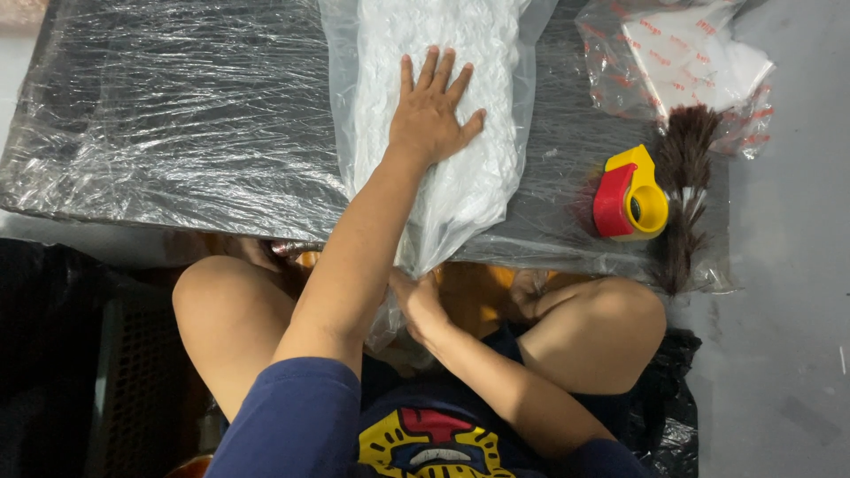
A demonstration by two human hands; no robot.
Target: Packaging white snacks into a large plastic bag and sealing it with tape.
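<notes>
We look down on a low table [159, 133] wrapped in clear crinkled film. A long clear plastic bag [460, 186] filled with white stuff, cloth or wadding as far as we can tell, lies across the table near its middle, and its lower end hangs over the near edge toward our lap.

Left hand [431, 111]: flat on top of the bag, fingers spread, palm pressing down. It grasps nothing; it only rests on the bag and pins it.

Right hand [416, 305]: below the table edge, at the hanging mouth of the bag. The fingers seem curled into the bunched plastic there, but the forearm of the other arm and the folds hide most of them, so we cannot tell whether they pinch the film or merely touch it.

State of the work, as we judge it: the white filling already sits inside the bag and the bulk rests on the table. The lower end looks gathered but not closed; we see no tape or knot on it.

Nearby: a red and yellow tape dispenser [630, 196] lies to the right on the table, untouched, just beside a dark brown feather duster [683, 168]. At the far right corner lies a second, smaller clear bag with red print [682, 53], well apart from both hands.
</notes>
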